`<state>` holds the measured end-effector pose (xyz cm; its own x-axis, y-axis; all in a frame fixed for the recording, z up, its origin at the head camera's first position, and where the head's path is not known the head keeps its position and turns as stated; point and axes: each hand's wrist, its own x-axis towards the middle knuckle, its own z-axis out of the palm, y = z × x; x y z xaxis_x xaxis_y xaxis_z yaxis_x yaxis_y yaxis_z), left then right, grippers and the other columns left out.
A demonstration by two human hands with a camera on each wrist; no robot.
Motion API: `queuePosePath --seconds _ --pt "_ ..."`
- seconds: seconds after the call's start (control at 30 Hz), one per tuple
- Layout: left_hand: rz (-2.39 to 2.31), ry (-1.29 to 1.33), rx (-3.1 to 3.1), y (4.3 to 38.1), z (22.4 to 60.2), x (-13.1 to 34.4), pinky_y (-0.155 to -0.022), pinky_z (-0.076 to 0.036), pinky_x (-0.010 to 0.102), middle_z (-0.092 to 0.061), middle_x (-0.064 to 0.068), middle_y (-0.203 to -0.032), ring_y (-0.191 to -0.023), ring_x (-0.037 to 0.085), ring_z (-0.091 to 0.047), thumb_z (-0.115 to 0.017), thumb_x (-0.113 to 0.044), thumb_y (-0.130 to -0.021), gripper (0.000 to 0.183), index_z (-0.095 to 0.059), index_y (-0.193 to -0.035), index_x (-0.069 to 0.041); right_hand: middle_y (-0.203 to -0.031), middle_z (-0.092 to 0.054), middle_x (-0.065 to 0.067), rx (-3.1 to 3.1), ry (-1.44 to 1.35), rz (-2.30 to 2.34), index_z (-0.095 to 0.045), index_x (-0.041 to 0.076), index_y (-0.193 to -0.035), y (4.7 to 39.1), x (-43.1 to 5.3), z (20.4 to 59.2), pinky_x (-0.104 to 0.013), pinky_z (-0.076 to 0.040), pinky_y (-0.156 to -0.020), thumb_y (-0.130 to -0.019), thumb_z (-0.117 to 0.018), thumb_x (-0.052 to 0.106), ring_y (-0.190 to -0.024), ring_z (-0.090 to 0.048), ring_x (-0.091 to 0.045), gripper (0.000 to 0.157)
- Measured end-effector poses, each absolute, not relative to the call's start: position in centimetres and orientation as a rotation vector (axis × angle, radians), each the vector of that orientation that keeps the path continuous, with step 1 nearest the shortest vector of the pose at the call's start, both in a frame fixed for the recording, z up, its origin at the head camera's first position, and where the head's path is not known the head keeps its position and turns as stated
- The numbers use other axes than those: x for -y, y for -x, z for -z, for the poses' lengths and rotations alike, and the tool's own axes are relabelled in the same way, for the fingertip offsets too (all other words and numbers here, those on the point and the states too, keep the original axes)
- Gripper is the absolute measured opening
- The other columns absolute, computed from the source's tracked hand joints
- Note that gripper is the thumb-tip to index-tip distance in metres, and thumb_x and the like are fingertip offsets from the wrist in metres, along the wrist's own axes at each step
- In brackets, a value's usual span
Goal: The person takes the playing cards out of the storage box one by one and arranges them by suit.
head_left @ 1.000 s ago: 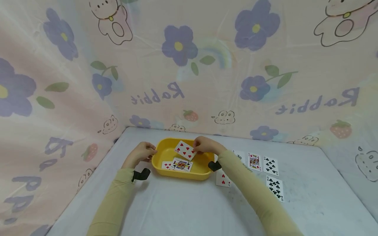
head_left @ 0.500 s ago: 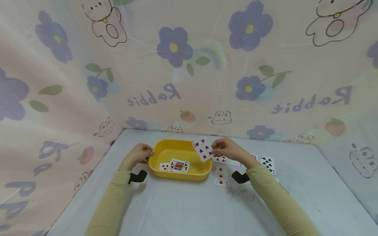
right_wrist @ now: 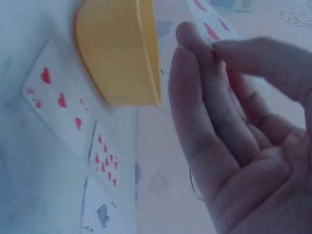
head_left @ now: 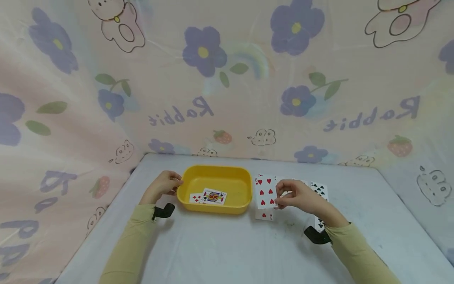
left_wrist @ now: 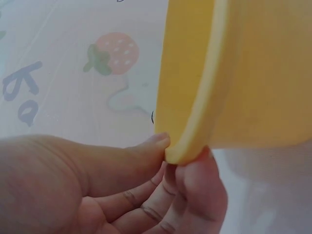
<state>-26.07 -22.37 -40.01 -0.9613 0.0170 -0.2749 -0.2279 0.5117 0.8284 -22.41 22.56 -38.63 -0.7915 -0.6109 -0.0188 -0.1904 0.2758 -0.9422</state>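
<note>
While gripping tray (head_left: 227,181) with left hand (head_left: 164,186), pinching six of hearts (head_left: 265,192) in right hand (head_left: 300,197). Now carried clear of tray, not yet laid.

And straight ahead, looking onto a pale pink fabric backdrop (head_left: 244,100), patterned with big purple flowers (head_left: 204,52), a soft rainbow (head_left: 261,67), a strawberry (head_left: 222,137) low down and "Rabbit" lettering (head_left: 201,107) (mirrored, reading right to left, no less!). Up top, topped off by a cartoon animal (head_left: 124,33) with a yellow pendant at the neck. Closed in on the left by a creased side panel (head_left: 64,134), on the right by a greyer panel (head_left: 425,152). Down below, opening out onto a white tabletop (head_left: 220,248). Lit softly, rather dimly, turning bluish in the right wrist view.
</note>
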Motion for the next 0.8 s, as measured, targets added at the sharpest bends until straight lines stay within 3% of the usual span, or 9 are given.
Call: queuePosePath --seconds 0.27,0.47,0.8 --pt "-1.403 0.187 -2.517 25.9 39.8 22.3 -0.062 -0.056 0.03 -0.061 0.021 -0.097 -0.074 0.024 -0.059 -0.057 -0.009 -0.096 0.025 -0.053 -0.114 0.008 -0.088 -0.06 -0.02 -2.214 0.656 1.528 -0.052 -0.005 -0.091 20.8 -24.0 40.4 -0.046 -0.056 -0.073 -0.09 -0.065 0.005 -0.084 -0.064 -0.047 0.017" --pt "-1.389 0.176 -2.514 25.9 39.8 22.4 -0.065 -0.056 0.032 -0.061 0.022 -0.1 -0.078 0.026 -0.06 -0.056 -0.01 -0.097 0.026 -0.052 -0.115 0.008 -0.086 -0.065 -0.018 -2.249 0.546 1.535 -0.054 -0.004 -0.089 19.6 -25.0 41.2 -0.046 -0.055 -0.074 -0.091 -0.065 0.01 -0.082 -0.065 -0.041 0.019" --pt "-1.388 0.171 -2.492 26.1 39.6 22.3 -0.064 -0.056 0.03 -0.061 0.023 -0.101 -0.079 0.028 -0.06 -0.056 -0.009 -0.097 0.027 -0.051 -0.117 0.008 -0.087 -0.064 -0.017 -2.254 0.451 1.56 -0.052 -0.007 -0.088 18.2 -26.4 41.8 -0.043 -0.056 -0.07 -0.091 -0.063 0.006 -0.078 -0.067 -0.034 0.018"
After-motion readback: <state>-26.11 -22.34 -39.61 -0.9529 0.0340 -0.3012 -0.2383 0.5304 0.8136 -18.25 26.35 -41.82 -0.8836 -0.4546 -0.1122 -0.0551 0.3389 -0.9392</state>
